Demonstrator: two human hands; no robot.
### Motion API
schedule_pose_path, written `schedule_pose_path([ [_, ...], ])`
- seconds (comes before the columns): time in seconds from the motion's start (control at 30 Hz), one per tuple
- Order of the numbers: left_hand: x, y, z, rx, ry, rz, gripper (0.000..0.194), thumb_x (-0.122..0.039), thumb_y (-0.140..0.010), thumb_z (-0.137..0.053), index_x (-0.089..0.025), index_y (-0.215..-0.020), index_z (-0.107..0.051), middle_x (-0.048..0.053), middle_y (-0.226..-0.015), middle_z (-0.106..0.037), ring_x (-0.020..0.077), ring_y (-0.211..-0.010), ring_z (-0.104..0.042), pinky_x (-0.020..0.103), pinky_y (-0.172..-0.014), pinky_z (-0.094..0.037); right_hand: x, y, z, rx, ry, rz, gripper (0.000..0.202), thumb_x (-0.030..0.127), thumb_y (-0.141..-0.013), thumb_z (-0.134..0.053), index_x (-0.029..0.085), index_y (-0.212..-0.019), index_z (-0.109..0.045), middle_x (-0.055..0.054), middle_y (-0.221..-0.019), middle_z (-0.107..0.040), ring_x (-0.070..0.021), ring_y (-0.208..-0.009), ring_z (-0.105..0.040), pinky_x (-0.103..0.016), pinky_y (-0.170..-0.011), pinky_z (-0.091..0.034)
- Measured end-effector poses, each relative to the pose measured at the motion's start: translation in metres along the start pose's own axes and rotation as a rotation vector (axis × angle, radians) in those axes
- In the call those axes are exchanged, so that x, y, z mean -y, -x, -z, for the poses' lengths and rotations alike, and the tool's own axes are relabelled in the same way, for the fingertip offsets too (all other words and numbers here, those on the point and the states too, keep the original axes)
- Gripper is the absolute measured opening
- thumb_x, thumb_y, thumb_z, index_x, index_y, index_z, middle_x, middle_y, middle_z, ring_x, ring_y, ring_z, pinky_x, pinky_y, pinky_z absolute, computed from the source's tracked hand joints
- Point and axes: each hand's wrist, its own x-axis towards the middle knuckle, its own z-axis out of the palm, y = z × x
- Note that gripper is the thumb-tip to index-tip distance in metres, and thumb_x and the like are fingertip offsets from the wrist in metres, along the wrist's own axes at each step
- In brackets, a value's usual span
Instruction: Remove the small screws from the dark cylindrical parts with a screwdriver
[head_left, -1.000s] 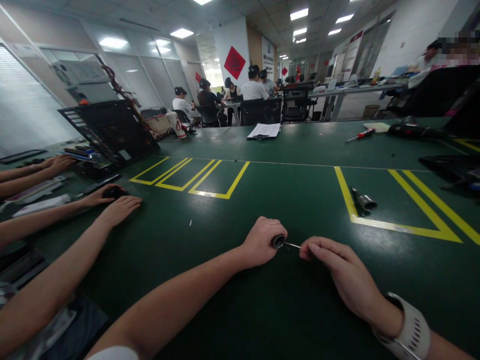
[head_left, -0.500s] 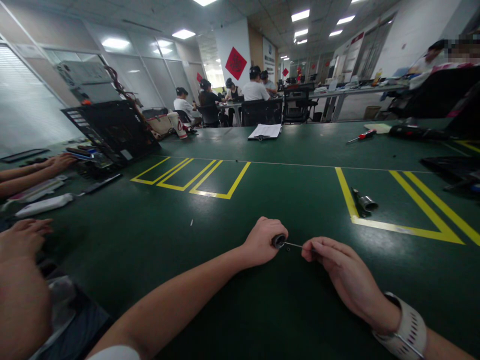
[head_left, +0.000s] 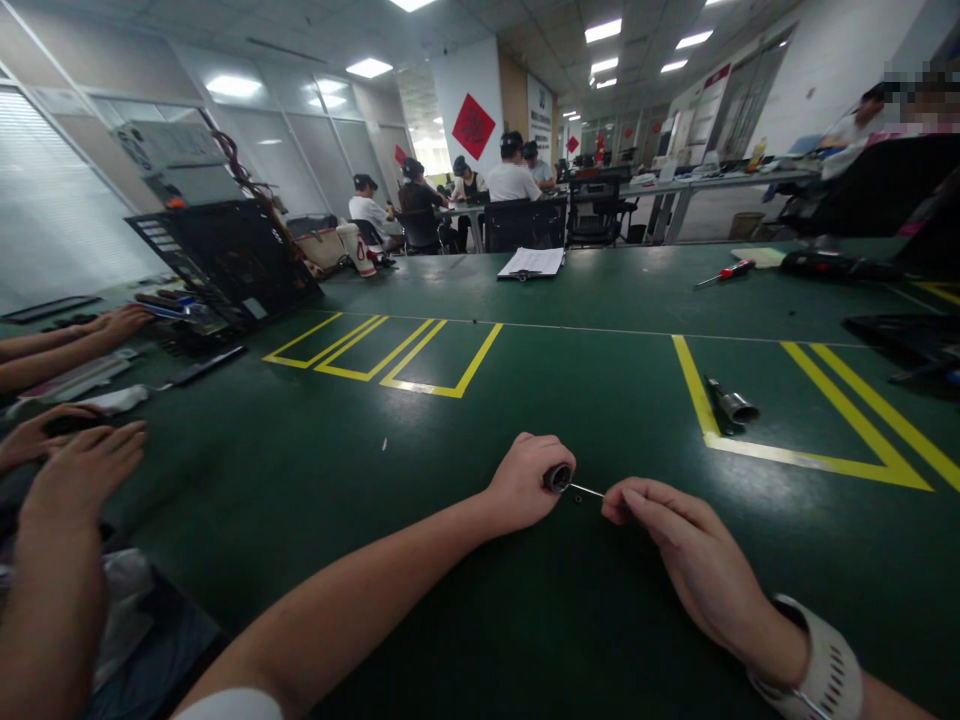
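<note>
My left hand [head_left: 529,485] is closed around a dark hollow metal cylinder [head_left: 557,479], whose open end faces right. A thin bare metal rod [head_left: 587,490] runs from that end to the fingertips of my right hand [head_left: 667,530], which pinch it. The rod's far end is hidden inside or behind the cylinder, and my fingers cover its near end. Just below the rod lies a tiny dark ring-like piece [head_left: 577,499] on the green table [head_left: 450,460]. A similar metal cylinder with a dark bracket [head_left: 735,405] rests inside a yellow-taped area at the right.
Yellow tape outlines [head_left: 442,388] mark the table. Farther back are a clipboard with paper [head_left: 532,263] and a red-handled screwdriver [head_left: 726,273]. At left, a co-worker's hands [head_left: 86,470] are beside a white tube-like object [head_left: 124,399] and a black computer case [head_left: 232,260].
My hands stay almost in place, with the rod still between the cylinder and my right fingers. At left, the co-worker's hands have come farther over the table, with a dark object.
</note>
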Motion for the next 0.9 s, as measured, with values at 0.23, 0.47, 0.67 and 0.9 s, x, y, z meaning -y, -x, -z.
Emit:
schedule_pose_path([
  [0.23,0.0004,0.0000,-0.0010,-0.027,0.000,0.006,0.010,-0.008,-0.071,-0.053,-0.017,-0.075,-0.053,-0.002,-0.076,-0.057,0.0124,-0.074,-0.053,0.027,-0.071,-0.032,-0.0034,-0.0002,0.0016,0.011,0.028,0.017,0.023,0.042,-0.078,-0.061,0.020,-0.077,-0.070,-0.004,-0.079,-0.066,-0.0203,-0.082,-0.056,-0.033,-0.078,-0.041],
  [0.47,-0.0022,0.0008,0.0006,-0.041,-0.031,0.029,0.010,-0.008,-0.073,-0.053,-0.017,-0.077,-0.054,-0.001,-0.078,-0.058,0.0135,-0.076,-0.054,0.028,-0.073,-0.034,-0.0043,0.0021,0.0042,0.043,0.115,0.033,0.024,0.042,-0.081,-0.059,0.021,-0.083,-0.070,-0.003,-0.084,-0.066,-0.0213,-0.086,-0.057,-0.035,-0.080,-0.040],
  [0.67,-0.0009,0.0005,0.0011,-0.052,-0.001,0.065,0.011,-0.007,-0.073,-0.053,-0.017,-0.077,-0.054,0.000,-0.080,-0.059,0.0138,-0.077,-0.054,0.027,-0.073,-0.035,0.0001,0.0011,-0.0002,-0.013,-0.028,-0.031,0.026,0.044,-0.073,-0.065,0.019,-0.078,-0.071,-0.005,-0.080,-0.066,-0.0224,-0.083,-0.056,-0.037,-0.081,-0.040],
  [0.9,-0.0011,0.0006,0.0013,-0.048,0.015,0.030,0.010,-0.008,-0.074,-0.053,-0.017,-0.078,-0.054,0.000,-0.080,-0.059,0.0135,-0.078,-0.054,0.027,-0.073,-0.034,-0.0011,0.0016,0.0008,-0.011,-0.094,-0.057,0.025,0.043,-0.072,-0.068,0.019,-0.077,-0.072,-0.005,-0.080,-0.066,-0.0213,-0.082,-0.055,-0.035,-0.080,-0.040],
])
